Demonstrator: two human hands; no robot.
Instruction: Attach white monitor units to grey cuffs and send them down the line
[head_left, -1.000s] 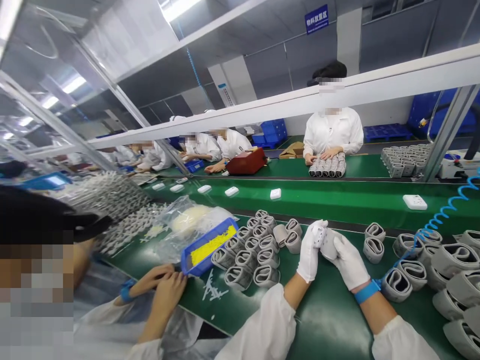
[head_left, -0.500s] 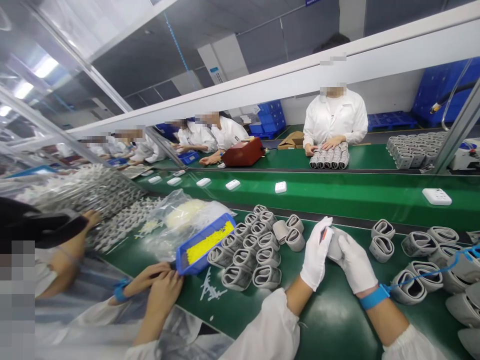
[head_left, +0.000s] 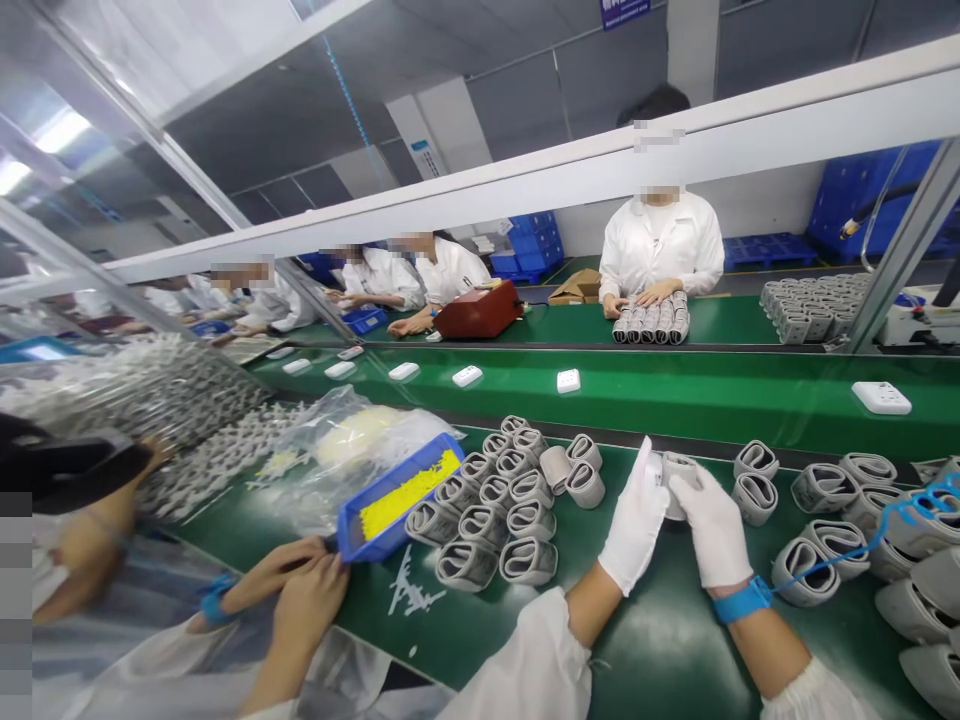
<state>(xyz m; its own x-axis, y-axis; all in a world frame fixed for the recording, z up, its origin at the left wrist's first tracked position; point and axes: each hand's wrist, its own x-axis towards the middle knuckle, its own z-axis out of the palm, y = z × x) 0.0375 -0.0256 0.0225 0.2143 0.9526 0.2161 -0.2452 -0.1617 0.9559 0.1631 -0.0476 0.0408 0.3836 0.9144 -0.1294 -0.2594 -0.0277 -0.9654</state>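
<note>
Both my hands wear white gloves and meet above the green worktop. My right hand [head_left: 712,525] grips a grey rolled cuff [head_left: 679,462], its thumb on the near side. My left hand [head_left: 636,525] presses against the cuff's left side, fingers pointing up, with a small white part showing at its fingertips. The palm side of the left hand is mostly hidden. Left of my hands stand several grey rolled cuffs [head_left: 529,562] in rows. More rolled cuffs [head_left: 806,570] are grouped to the right, near a blue wrist strap [head_left: 742,600] on my right wrist.
A blue tray [head_left: 349,545] of yellow pieces lies left, beside a plastic bag [head_left: 307,490] and white strips [head_left: 411,590]. A co-worker's hands [head_left: 307,590] rest nearby. White devices [head_left: 882,397] sit on the green conveyor [head_left: 675,385]. A coiled blue cord [head_left: 900,510] crosses the right-hand cuffs.
The cuff has turned in my hands, so its rolled upper edge now shows. The orange-red spot by my left fingers is out of sight. The view has shifted slightly.
</note>
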